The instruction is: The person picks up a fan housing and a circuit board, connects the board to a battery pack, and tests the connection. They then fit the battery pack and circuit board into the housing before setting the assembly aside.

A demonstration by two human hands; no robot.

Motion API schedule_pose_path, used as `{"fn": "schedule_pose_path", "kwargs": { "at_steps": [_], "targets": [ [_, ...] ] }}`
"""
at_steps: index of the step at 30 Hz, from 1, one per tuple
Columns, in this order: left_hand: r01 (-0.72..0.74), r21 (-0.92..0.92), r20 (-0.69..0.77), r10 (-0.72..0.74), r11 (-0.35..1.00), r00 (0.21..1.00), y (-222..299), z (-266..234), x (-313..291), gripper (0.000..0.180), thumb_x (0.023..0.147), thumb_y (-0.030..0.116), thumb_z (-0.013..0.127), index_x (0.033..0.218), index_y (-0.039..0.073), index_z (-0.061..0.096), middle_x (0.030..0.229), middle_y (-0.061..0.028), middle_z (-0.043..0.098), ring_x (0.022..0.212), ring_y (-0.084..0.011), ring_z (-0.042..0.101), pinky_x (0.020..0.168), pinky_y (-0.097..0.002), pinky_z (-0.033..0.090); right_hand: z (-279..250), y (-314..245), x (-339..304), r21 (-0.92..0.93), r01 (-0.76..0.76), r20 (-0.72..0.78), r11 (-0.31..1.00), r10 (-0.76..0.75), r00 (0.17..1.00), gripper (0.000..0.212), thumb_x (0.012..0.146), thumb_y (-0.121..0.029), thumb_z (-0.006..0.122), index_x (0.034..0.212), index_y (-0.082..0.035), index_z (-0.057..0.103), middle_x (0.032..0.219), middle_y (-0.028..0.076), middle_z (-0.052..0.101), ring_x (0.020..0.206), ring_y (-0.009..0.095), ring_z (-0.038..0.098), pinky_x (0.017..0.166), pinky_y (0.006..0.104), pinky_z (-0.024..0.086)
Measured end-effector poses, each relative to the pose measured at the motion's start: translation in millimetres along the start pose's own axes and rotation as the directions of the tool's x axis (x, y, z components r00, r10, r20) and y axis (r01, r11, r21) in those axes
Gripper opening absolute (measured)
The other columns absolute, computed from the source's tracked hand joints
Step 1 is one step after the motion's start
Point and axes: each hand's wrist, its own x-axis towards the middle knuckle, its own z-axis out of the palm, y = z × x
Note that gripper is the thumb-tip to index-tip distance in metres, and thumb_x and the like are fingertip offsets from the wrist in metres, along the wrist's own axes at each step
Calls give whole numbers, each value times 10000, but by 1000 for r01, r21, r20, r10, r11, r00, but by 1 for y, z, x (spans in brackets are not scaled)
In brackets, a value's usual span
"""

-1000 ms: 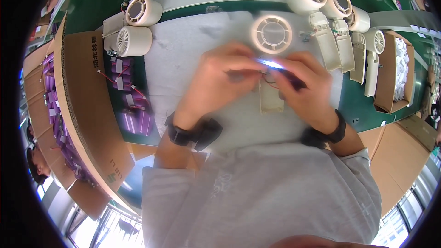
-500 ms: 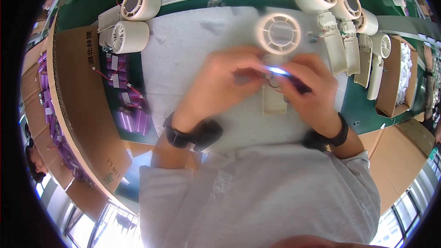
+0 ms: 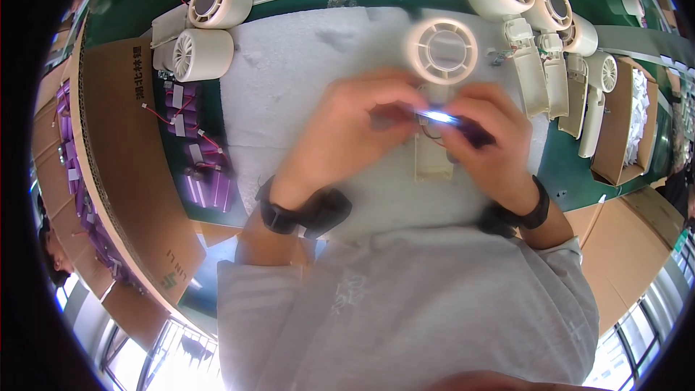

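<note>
My left hand [image 3: 365, 112] and my right hand [image 3: 489, 134] meet over the padded middle of the table, fingertips closed in a pinch. Between them is a small part with a bright bluish-white glow [image 3: 439, 116]; its outline is too blurred to name. Just beyond the fingers lies a cream handheld fan, its round head [image 3: 443, 51] with a ringed grille pointing up. The fan's open handle shell [image 3: 433, 165] extends below the hands towards me. Thin wires run from under the glowing part into the shell. My fingers hide the fan's neck.
Two cream fan heads [image 3: 204, 54] stand at the left, above purple battery packs [image 3: 210, 188] with red wires. More fans with open handles [image 3: 532, 87] lie at the right, beside a cardboard box [image 3: 622, 123] of white pieces. A tall cardboard wall [image 3: 137, 174] borders the left.
Both hands stay nearly in place around the glowing part, which sits very slightly lower. The whole view has shifted a little.
</note>
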Motion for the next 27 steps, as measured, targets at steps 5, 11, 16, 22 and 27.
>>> {"fn": "schedule_pose_path", "kwargs": {
  "at_steps": [5,11,16,22,27],
  "targets": [
    [43,-16,6,-43,999,999,0,1,0,355,760,-158,658,1082,-14,621,1043,-68,638,914,-144,653,850,-274,548,0,2,1,-69,91,-20,993,-93,995,231,695,-4,800,892,-44,686,900,77,641,652,181,636,519,287,504],
    [36,9,21,-36,999,999,2,1,0,358,786,-150,632,1114,-8,603,997,-46,639,898,-116,640,842,-262,538,1,5,2,-88,132,-55,987,-137,989,226,681,10,797,872,-36,684,872,76,645,649,190,637,517,286,507],
    [33,5,16,-33,999,999,2,1,0,315,823,-141,585,1107,-5,606,983,-42,631,886,-104,627,815,-250,527,1,3,2,-78,103,-60,992,-107,992,222,677,24,786,866,-31,682,867,75,647,638,187,636,521,285,512],
    [27,4,-2,-27,1000,1000,1,2,0,304,837,-131,571,1108,3,605,954,-41,628,876,-96,622,791,-243,519,1,3,3,-99,115,-67,988,-122,990,217,679,30,779,864,-26,681,867,75,648,626,184,634,520,278,515],
    [34,-2,-14,-34,999,999,2,4,0,302,840,-127,571,1109,8,604,937,-42,630,869,-94,623,784,-240,518,-1,1,1,-81,89,-41,993,-93,995,235,689,45,770,900,-10,684,906,101,652,680,194,641,567,273,516]
  ]
}}
